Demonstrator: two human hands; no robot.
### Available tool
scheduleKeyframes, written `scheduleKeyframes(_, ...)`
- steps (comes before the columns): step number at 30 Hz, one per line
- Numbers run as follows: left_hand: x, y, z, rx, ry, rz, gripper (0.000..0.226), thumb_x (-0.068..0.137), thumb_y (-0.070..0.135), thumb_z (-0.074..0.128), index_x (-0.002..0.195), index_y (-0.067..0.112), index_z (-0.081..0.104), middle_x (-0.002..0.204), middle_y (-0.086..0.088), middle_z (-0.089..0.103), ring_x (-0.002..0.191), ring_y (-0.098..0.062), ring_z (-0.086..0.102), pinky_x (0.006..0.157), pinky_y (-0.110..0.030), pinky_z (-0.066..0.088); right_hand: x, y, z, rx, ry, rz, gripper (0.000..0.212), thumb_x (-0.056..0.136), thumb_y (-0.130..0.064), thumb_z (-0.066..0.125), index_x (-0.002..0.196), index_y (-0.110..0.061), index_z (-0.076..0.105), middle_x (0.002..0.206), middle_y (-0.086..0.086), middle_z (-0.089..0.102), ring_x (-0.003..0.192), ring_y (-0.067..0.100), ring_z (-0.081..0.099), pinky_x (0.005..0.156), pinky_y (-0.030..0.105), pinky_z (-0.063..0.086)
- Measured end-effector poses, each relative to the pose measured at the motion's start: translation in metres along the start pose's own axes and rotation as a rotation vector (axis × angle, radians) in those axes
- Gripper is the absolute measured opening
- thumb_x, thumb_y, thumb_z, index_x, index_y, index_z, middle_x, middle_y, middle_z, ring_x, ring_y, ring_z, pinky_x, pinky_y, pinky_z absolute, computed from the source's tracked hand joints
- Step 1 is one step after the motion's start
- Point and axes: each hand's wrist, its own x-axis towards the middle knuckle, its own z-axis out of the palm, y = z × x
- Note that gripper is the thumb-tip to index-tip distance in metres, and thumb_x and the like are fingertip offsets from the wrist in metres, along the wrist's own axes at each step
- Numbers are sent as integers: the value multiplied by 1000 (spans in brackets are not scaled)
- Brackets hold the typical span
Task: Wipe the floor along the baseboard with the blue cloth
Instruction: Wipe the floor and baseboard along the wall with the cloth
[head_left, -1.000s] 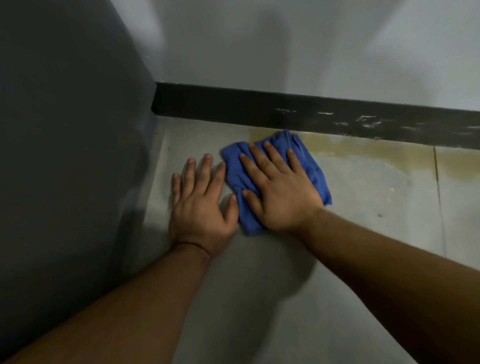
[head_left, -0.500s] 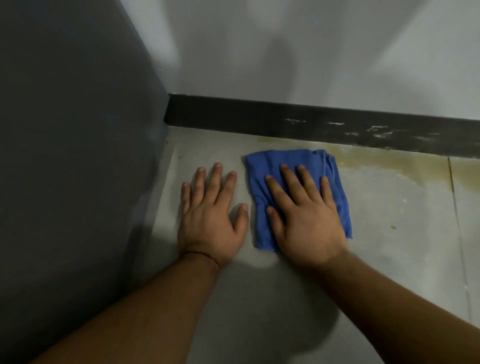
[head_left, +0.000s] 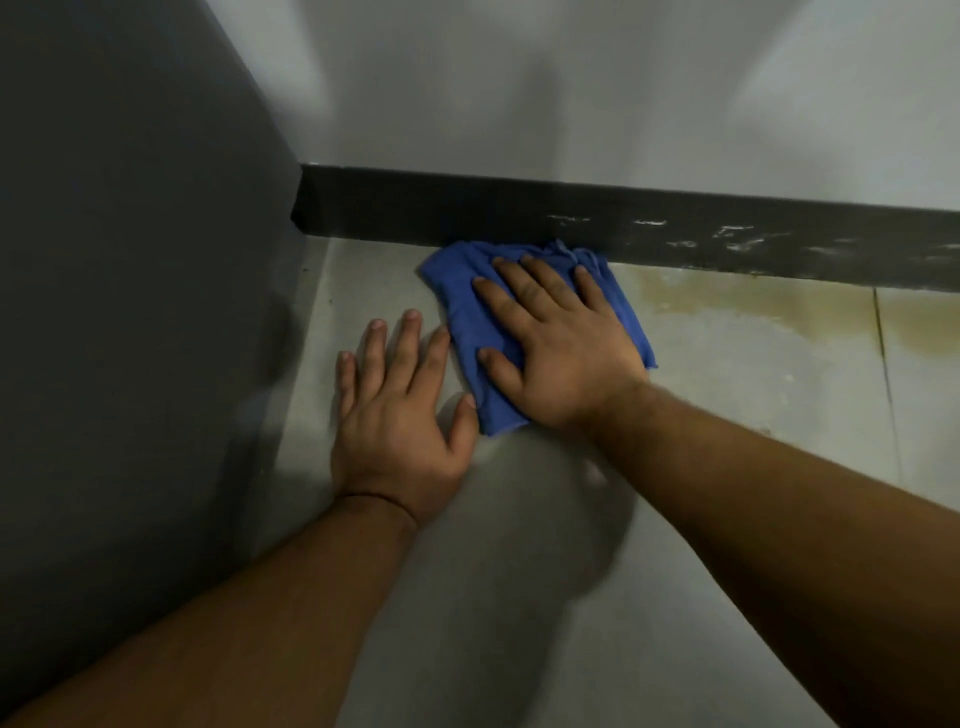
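Nearest the camera, your two bare forearms reached forward over the smooth grey concrete floor (head_left: 519, 597), where a soft shadow lay between them. A thin dark band circled your left wrist.

Your left hand (head_left: 400, 415) lay flat on the floor, palm down, close to the dark grey panel (head_left: 130, 312) that stood along the left side. Its fingers (head_left: 402, 343) were straight and slightly spread, gripping nothing, and the thumb pointed right, its tip touching or nearly touching the near edge of the cloth.

Just beyond and to the right, your right hand (head_left: 561, 343) pressed palm down on the crumpled blue fabric cloth (head_left: 457, 296). Those fingers were also extended and fanned a little apart, flat on the fabric rather than pinching it, with the thumb splayed toward the left.

The cloth lay on the floor under that hand, its far edge bunched up against the bottom of the dark, scuffed baseboard (head_left: 675, 228). To the right of the cloth, a yellowish-brown stain (head_left: 753, 306) spread over the floor along the baseboard, crossed by a thin dark joint line.

Above the baseboard rose the pale grey painted wall (head_left: 571, 93), which met the dark panel at the left corner.
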Motion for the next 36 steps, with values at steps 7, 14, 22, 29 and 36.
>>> scheduleKeyframes(7, 15, 23, -11, 15, 1, -109, 65, 86, 53, 41, 142, 21, 51, 157, -13, 43, 148, -38, 32, 119, -62, 28, -40, 7, 2, 64, 78, 246, 73, 101, -68, 18, 164, -33, 9, 173, -4, 9, 160, 19, 3, 129, 50, 2)
scheduleKeyframes(14, 23, 43, -1, 6, -35, 72, 74, 90, 55, 33, 154, 17, 37, 170, -10, 24, 158, -31, 17, 126, -60, 14, -73, 14, -1, 213, 100, 120, 60, 99, -34, 39, 157, -18, 39, 165, 8, 35, 155, 28, 27, 127, 48, 18)
scheduleKeyframes(22, 23, 40, 1, -44, -20, 41, 79, 92, 59, 31, 157, 15, 35, 169, -7, 28, 158, -27, 18, 127, -55, 14, -12, 21, -13, 106, 50, -8, 57, 106, -39, 43, 160, -23, 34, 167, 3, 31, 156, 25, 24, 128, 45, 10)
scheduleKeyframes(29, 23, 42, 2, -14, -22, 26, 78, 94, 64, 22, 159, 20, 31, 172, -3, 21, 160, -23, 12, 128, -54, 12, -34, 15, -7, 223, 358, 365, 41, 103, -18, 55, 143, -12, 60, 151, 12, 54, 140, 34, 45, 119, 44, 35)
scheduleKeyframes(36, 22, 40, 3, -43, 6, 35, 76, 92, 60, 35, 155, 18, 39, 169, -4, 28, 158, -25, 20, 127, -55, 16, -24, 15, -33, 119, 396, 132, 38, 107, -28, 46, 133, -9, 65, 133, 13, 57, 119, 25, 45, 101, 29, 39)
